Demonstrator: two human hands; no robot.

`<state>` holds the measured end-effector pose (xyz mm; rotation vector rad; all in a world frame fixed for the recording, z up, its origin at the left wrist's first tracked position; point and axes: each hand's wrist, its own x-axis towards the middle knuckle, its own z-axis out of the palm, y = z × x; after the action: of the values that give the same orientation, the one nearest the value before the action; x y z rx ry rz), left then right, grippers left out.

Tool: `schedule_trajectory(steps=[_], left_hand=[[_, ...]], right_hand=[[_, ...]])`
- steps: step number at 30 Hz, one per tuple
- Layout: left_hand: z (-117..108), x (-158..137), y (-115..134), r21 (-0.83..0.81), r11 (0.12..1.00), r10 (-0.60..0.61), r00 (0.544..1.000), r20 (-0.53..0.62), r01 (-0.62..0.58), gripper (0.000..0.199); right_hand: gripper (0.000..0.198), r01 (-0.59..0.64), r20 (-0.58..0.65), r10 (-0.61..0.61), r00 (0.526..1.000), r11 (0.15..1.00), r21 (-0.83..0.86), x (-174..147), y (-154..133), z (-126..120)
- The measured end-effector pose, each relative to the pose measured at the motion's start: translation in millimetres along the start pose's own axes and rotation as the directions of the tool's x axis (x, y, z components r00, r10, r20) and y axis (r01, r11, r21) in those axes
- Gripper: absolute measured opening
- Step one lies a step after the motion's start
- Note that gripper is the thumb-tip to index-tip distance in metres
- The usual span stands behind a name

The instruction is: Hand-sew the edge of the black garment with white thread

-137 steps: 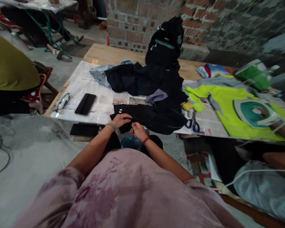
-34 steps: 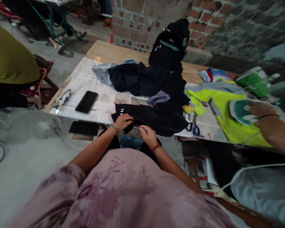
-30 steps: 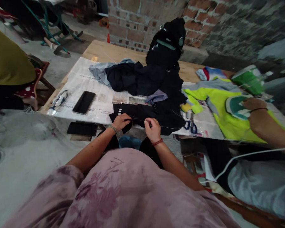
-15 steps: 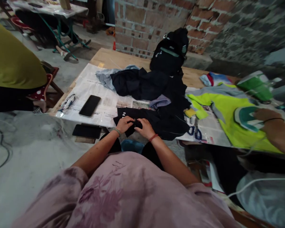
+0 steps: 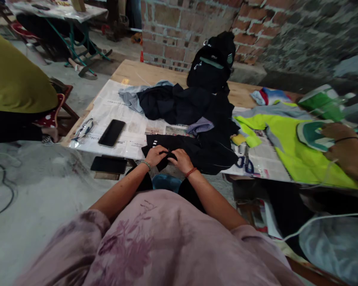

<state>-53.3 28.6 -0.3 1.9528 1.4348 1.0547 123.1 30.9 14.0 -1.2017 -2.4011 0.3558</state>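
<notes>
"So, where is the black cloth (image 5: pixel 205 153)?"

"Right in front of you, at the near edge of the table (image 5: pixel 140 70), with a flap (image 5: pixel 163 164) hanging over that edge. White bars (image 5: pixel 154 143) mark it just beyond your left hand (image 5: pixel 156 155)."

"And the grip?"

"Your left hand pinches the cloth between thumb and fingers. Your right hand (image 5: pixel 183 161) has hold of it too, just beside the left, its fingers bent over the fabric. Anything finer between them is too small to tell."

"What lies around it?"

"Beyond it, a dark heap (image 5: pixel 173 104) of clothes; where one ends and the other begins, I cannot tell. Near the cloth's right end you have scissors (image 5: pixel 246 155). To your left, a phone (image 5: pixel 111 132) lies on newspaper (image 5: pixel 103 105), with glasses (image 5: pixel 85 129) farther left."

"And farther out?"

"Past the heap, a backpack (image 5: pixel 209 67) stands on the table. To your right, a co-worker's hand (image 5: pixel 335 133) holds an iron (image 5: pixel 310 136) on a yellow shirt (image 5: pixel 285 137). Below the near edge, to your left, is a second phone (image 5: pixel 107 164)."
</notes>
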Motion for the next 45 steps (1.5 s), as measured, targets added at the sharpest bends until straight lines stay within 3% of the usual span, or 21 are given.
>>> schedule_trajectory(steps=[10,18,23,25,28,31,34,37,40,45], left_hand=[[-2.0,0.8,1.2,-0.03,1.0,0.002,1.0,0.021,-0.001,0.016],[-1.0,-0.1,-1.0,-0.075,0.996,0.05,0.997,0.059,-0.046,0.016],[-1.3,-0.6,-0.2,-0.043,0.998,0.043,0.998,0.036,-0.042,0.018],[-1.4,-0.6,0.6,-0.032,0.999,0.038,0.999,0.033,-0.037,0.017],[-1.2,-0.2,0.5,-0.039,0.998,0.046,0.999,0.028,-0.045,0.016],[-0.7,0.2,-0.9,-0.04,0.998,0.055,0.998,0.019,-0.054,0.016],[-0.3,0.4,-2.0,-0.028,0.998,0.064,0.998,0.023,-0.063,0.019],[0.0,0.6,-1.9,-0.017,0.998,0.068,0.998,0.019,-0.068,0.021],[0.0,0.6,-0.7,-0.009,0.998,0.061,0.998,0.013,-0.061,0.021],[-0.7,-0.1,1.7,-0.011,0.999,0.05,0.999,0.005,-0.05,0.023]], right_hand=[[0.027,0.037,-0.005,-0.037,0.999,0.999,-0.007,-0.6,6.3,8.2],[0.015,-0.018,-0.032,0.021,0.999,0.996,0.09,3.7,8.4,9.4],[0.021,-0.131,0.041,0.125,0.991,0.962,0.239,10.6,6.4,-3.8],[0.031,-0.213,0.098,0.19,0.977,0.907,0.363,15.0,6.9,-10.9],[0.027,-0.35,0.116,0.338,0.934,0.803,0.483,25.9,7.2,-18.3],[0.029,-0.436,0.126,0.428,0.895,0.78,0.45,41.5,4.7,-19.8],[0.04,-0.468,0.177,0.434,0.883,0.789,0.399,55.3,-0.3,-19.1],[0.027,-0.479,0.216,0.428,0.878,0.782,0.398,60.7,-5.1,-19.4],[0.009,-0.482,0.253,0.412,0.876,0.706,0.519,56.7,-7.4,-20.4],[0.021,-0.516,0.333,0.445,0.832,0.396,0.76,43.3,-6.0,-17.1]])
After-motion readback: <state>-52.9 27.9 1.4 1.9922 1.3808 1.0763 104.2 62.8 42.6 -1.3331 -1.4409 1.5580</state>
